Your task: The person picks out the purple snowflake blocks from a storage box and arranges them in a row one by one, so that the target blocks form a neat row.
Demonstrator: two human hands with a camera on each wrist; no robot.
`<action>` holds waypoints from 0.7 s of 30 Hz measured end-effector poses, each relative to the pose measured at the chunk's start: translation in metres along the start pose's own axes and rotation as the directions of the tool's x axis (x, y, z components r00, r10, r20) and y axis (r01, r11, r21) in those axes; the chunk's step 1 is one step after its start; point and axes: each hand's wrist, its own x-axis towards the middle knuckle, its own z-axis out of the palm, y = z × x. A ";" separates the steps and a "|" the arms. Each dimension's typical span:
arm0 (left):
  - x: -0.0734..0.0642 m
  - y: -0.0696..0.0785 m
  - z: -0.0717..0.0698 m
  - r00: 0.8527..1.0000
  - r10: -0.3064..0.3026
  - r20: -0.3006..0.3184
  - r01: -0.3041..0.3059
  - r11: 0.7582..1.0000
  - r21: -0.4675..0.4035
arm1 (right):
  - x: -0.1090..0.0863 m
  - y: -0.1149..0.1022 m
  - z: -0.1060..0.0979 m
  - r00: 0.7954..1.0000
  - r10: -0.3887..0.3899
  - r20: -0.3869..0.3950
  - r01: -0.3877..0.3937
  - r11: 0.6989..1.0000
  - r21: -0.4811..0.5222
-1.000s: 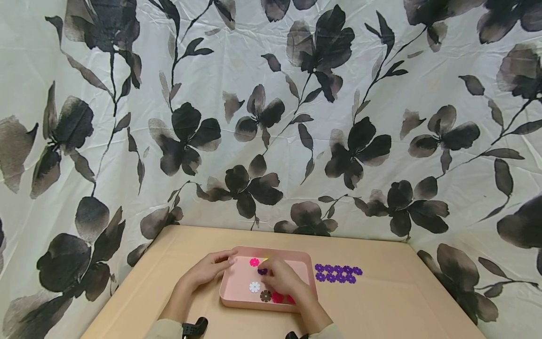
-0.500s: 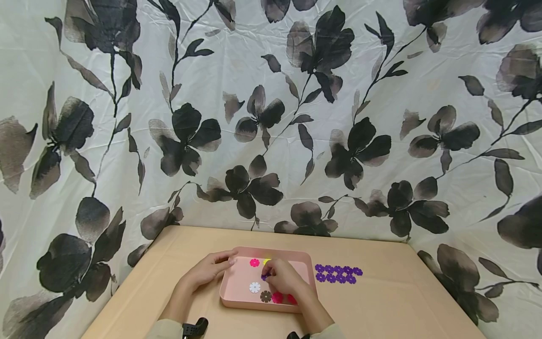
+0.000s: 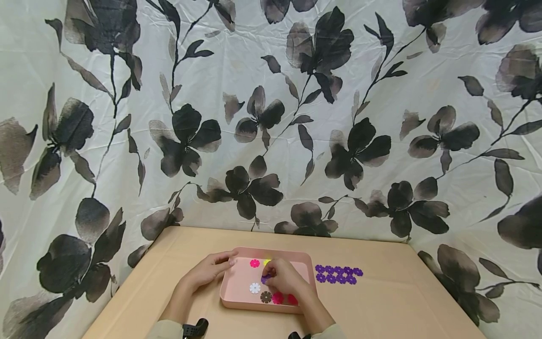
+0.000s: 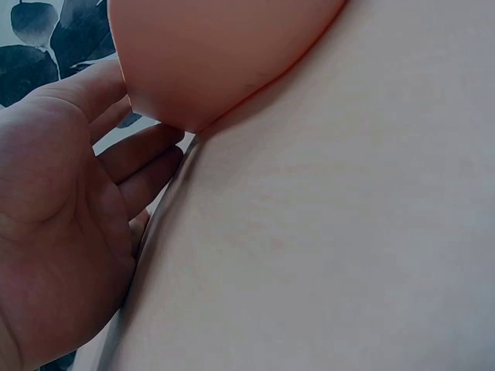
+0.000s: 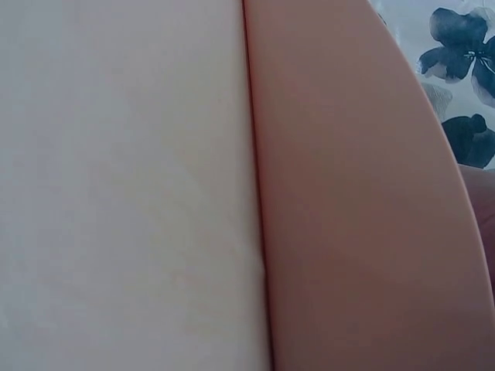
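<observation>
A shallow pink tray (image 3: pixel 237 294) sits on the table in the head view, with several flower-shaped discs inside. My left hand (image 3: pixel 210 270) holds its far left corner; in the left wrist view the fingers of that hand (image 4: pixel 62 193) curl against the tray's outer wall (image 4: pixel 209 54). Reaching over the tray from the right, my right hand (image 3: pixel 284 278) pinches a purple flower disc (image 3: pixel 265 279) between thumb and fingers. In the right wrist view the tray wall (image 5: pixel 348 193) covers most of the right hand (image 5: pixel 481 212).
Around the right hand in the tray lie a pink disc (image 3: pixel 254 263), a partly covered yellow one (image 3: pixel 267 262), a white one (image 3: pixel 255 288), a brown one (image 3: pixel 266 297) and red ones (image 3: pixel 277 298). Two rows of purple discs (image 3: pixel 338 270) lie right of the tray. A floral cloth (image 3: pixel 305 155) hangs behind.
The purple disc has moved slightly right and nearer to me with my right fingers, uncovering more of the yellow disc. The left hand and tray stay in place.
</observation>
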 end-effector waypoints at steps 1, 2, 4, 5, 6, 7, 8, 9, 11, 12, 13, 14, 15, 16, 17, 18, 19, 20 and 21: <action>0.000 0.000 0.000 1.000 0.000 0.001 0.000 1.000 -0.002 | 0.000 0.000 0.000 1.000 -0.002 0.000 0.002 1.000 0.003; 0.000 0.000 0.000 1.000 0.000 0.002 0.000 1.000 -0.003 | 0.000 0.001 0.000 1.000 -0.009 -0.001 0.009 1.000 0.004; 0.000 -0.001 0.000 1.000 -0.002 0.001 0.002 1.000 -0.007 | 0.000 0.002 -0.001 1.000 -0.022 -0.001 0.022 1.000 0.005; 0.000 -0.001 0.000 1.000 -0.003 0.000 0.003 1.000 -0.007 | 0.000 0.003 -0.001 1.000 -0.029 -0.003 0.029 1.000 0.002; 0.000 -0.001 0.000 1.000 -0.004 0.000 0.004 1.000 -0.008 | 0.000 0.003 -0.002 0.999 -0.033 -0.005 0.033 0.999 0.000; 0.000 -0.001 0.000 1.000 -0.004 0.000 0.004 1.000 -0.010 | 0.000 0.004 -0.003 0.999 -0.038 -0.008 0.038 0.999 -0.002; 0.000 -0.001 0.000 1.000 -0.004 -0.001 0.004 1.000 -0.010 | -0.001 0.005 -0.003 0.999 -0.042 -0.010 0.042 0.999 -0.002; 0.000 -0.001 0.000 1.000 -0.003 -0.002 0.003 1.000 -0.009 | -0.001 0.006 -0.005 0.999 -0.043 -0.010 0.043 0.999 -0.001; 0.000 -0.001 0.000 1.000 -0.001 -0.003 0.001 1.000 -0.007 | -0.003 0.008 -0.007 0.999 -0.036 -0.010 0.036 0.999 0.007; 0.000 -0.001 0.000 1.000 -0.001 -0.004 0.000 1.000 -0.007 | -0.003 0.009 -0.009 1.000 -0.029 -0.010 0.030 0.999 0.016; 0.000 -0.001 0.000 1.000 0.001 -0.005 -0.001 1.000 -0.005 | -0.004 0.010 -0.011 1.000 -0.022 -0.011 0.023 1.000 0.022; 0.000 -0.001 0.000 1.000 0.003 -0.005 -0.003 1.000 -0.003 | -0.005 0.011 -0.013 1.000 -0.010 -0.014 0.010 1.000 0.026; 0.000 -0.001 0.000 1.000 0.005 -0.004 -0.005 1.000 0.000 | -0.007 0.012 -0.015 1.000 0.000 -0.021 0.001 1.000 0.029; 0.000 0.000 0.000 1.000 0.005 -0.003 -0.005 1.000 0.001 | -0.008 0.013 -0.017 0.999 0.012 -0.029 -0.011 0.999 0.034; 0.000 -0.001 0.000 1.000 0.006 -0.003 -0.006 1.000 0.000 | -0.009 0.014 -0.020 0.999 0.023 -0.044 -0.022 0.999 0.030; 0.000 0.000 0.000 1.000 0.007 -0.003 -0.007 1.000 -0.001 | -0.010 0.015 -0.023 0.998 0.037 -0.060 -0.035 0.999 0.031; 0.000 -0.001 0.000 1.000 0.008 -0.001 -0.008 1.000 -0.001 | -0.011 0.015 -0.026 0.996 0.048 -0.075 -0.046 0.998 0.033; 0.000 -0.001 0.000 1.000 0.007 -0.001 -0.007 1.000 -0.003 | -0.012 0.016 -0.030 0.994 0.061 -0.089 -0.057 0.997 0.046; 0.001 -0.001 0.000 1.000 0.006 -0.002 -0.006 1.000 -0.004 | -0.013 0.018 -0.033 0.993 0.062 -0.102 -0.056 0.997 0.061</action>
